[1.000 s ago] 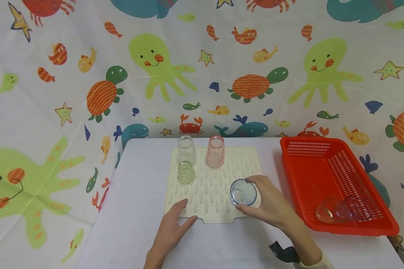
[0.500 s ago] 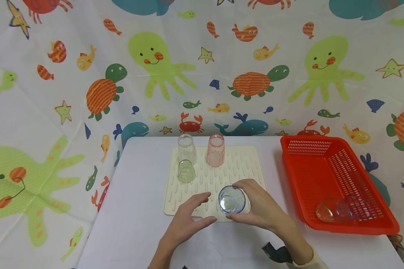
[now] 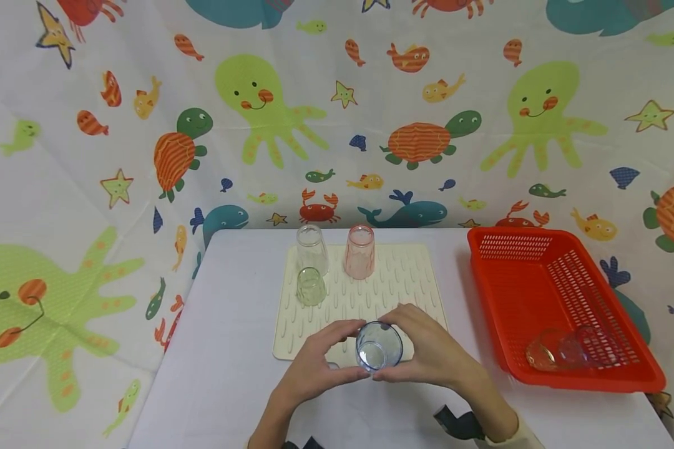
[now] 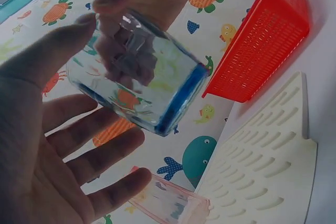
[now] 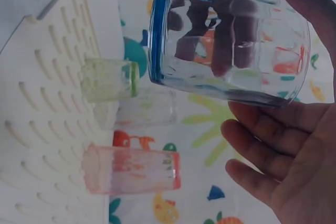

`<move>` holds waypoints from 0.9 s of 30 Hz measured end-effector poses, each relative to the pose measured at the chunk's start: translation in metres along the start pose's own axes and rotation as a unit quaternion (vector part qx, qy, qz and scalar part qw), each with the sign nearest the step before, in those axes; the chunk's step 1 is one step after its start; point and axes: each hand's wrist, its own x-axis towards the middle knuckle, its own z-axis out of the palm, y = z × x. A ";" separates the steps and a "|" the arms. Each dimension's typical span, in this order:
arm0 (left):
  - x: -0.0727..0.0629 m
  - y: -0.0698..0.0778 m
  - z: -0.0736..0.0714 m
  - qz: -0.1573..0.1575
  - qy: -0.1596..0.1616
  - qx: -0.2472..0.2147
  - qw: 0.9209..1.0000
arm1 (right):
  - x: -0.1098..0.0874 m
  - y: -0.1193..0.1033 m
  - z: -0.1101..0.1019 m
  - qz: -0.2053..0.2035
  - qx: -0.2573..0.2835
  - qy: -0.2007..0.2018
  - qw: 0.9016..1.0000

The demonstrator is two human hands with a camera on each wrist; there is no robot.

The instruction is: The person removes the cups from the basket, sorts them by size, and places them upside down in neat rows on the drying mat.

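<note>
A clear blue-tinted glass tumbler (image 3: 379, 345) is held between both hands over the front of the cream drying mat (image 3: 395, 274). Its mouth faces up; the thick blue base (image 4: 181, 98) is the lower end in the left wrist view. My right hand (image 3: 435, 349) grips it from the right, thumb in front and fingers behind. From the left, my left hand (image 3: 317, 362) holds it with thumb and fingertips at the glass. Toward the mat's back stand a clear glass (image 3: 312, 252), a pink glass (image 3: 360, 255) and a small green glass (image 3: 311, 288), bases up.
A red perforated basket (image 3: 517, 280) stands to the right, with glasses (image 3: 561, 352) lying in its front corner; their exact number is unclear. White cloth (image 3: 230, 299) covers the table. Behind hangs a sea-animal printed curtain (image 3: 337, 137).
My right hand has brought the blue glass leftward and nearer to me. My left hand has come up to the right, from the mat's front edge to the glass, and now holds it too.
</note>
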 end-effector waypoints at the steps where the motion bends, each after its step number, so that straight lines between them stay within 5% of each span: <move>1: 0.001 0.001 0.000 0.005 -0.006 -0.004 1.000 | 0.000 0.000 0.000 0.000 0.000 -0.005 1.000; 13: 0.005 0.004 -0.003 0.048 -0.049 -0.024 0.997 | -0.002 -0.006 -0.002 -0.012 0.002 -0.031 0.999; 27: 0.007 0.005 -0.003 0.068 -0.037 -0.014 0.997 | 0.000 -0.005 -0.001 -0.029 0.010 -0.010 0.999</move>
